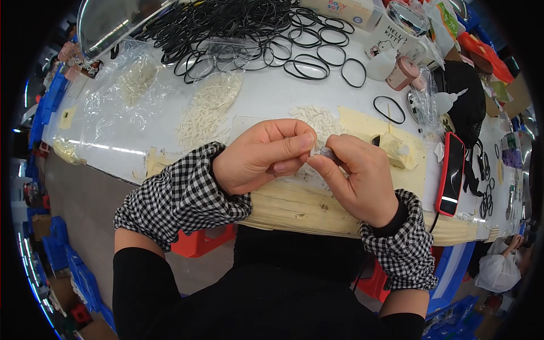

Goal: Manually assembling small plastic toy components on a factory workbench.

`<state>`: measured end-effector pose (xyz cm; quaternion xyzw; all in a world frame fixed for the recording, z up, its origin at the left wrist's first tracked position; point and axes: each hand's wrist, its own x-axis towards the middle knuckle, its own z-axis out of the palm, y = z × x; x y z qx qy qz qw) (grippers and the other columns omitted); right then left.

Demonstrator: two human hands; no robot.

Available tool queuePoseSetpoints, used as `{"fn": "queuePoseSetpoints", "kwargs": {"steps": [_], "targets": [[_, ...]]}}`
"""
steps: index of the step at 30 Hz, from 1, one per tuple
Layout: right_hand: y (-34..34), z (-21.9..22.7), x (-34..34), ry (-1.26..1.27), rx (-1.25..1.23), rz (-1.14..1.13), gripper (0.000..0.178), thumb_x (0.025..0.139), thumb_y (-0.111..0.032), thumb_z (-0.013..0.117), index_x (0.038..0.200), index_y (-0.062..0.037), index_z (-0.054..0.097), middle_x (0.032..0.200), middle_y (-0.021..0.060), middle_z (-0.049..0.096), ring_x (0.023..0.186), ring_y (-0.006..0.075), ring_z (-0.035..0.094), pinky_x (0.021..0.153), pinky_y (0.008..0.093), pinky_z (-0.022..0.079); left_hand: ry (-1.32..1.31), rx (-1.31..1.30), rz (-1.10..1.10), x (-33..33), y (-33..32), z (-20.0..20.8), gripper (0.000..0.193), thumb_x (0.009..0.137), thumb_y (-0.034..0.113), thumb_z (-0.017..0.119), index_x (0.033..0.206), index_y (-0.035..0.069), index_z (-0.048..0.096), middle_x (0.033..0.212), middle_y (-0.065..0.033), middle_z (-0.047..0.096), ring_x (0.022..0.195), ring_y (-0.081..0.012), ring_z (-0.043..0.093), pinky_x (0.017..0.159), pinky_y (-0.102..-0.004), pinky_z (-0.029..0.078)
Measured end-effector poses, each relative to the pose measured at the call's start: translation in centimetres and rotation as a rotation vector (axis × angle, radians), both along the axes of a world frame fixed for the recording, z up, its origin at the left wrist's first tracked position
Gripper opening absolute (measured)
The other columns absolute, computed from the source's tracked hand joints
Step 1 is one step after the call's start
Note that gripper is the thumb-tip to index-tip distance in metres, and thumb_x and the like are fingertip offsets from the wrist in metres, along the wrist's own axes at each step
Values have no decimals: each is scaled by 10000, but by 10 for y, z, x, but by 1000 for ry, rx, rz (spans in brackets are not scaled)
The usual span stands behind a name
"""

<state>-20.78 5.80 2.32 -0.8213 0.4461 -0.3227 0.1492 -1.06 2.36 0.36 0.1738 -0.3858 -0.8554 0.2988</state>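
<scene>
Over the table's near edge my two hands meet, fingertips almost touching. Thumb and forefinger of my left hand (260, 152) pinch a small white piece, mostly covered by the fingers. My right hand (361, 177) is closed on a small grey piece (327, 152), its end toward the left fingertips; its exact kind is hidden. Just beyond them lies a heap of small white pieces (315, 117). A larger heap of white pieces (199, 120) spreads to the left, partly in a clear bag (218, 89).
Black rubber-like rings (226, 28) pile up at the back, several loose ones toward the right. A clear plastic bag (130, 107) lies at left. On the right are a red-cased phone (451, 174), a squeeze bottle (445, 102) and yellow tape (399, 152). Yellowed tape covers the front edge (300, 209).
</scene>
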Motion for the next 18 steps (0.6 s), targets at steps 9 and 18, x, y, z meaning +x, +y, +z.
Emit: {"fn": "queuePoseSetpoints", "kwargs": {"steps": [9, 18], "targets": [[1, -4, 0, 75, 113, 46, 234, 805, -232, 695, 792, -40, 561, 727, 89, 553, 619, 276, 571, 537, 360, 451, -11, 183, 239, 6, -9, -9, 153, 952, 205, 456, 893, 67, 486, 854, -3, 482, 591, -56, 364, 553, -194, 303], [5, -13, 4, 212, 27, 46, 164, 781, -89, 662, 886, -46, 544, 837, 93, 523, 669, 289, 584, 562, 373, 462, -136, 122, 230, 3, -8, -5, 210, 979, 224, 454, 926, 39, 539, 824, 4, 515, 589, -45, 367, 539, -190, 303]]}}
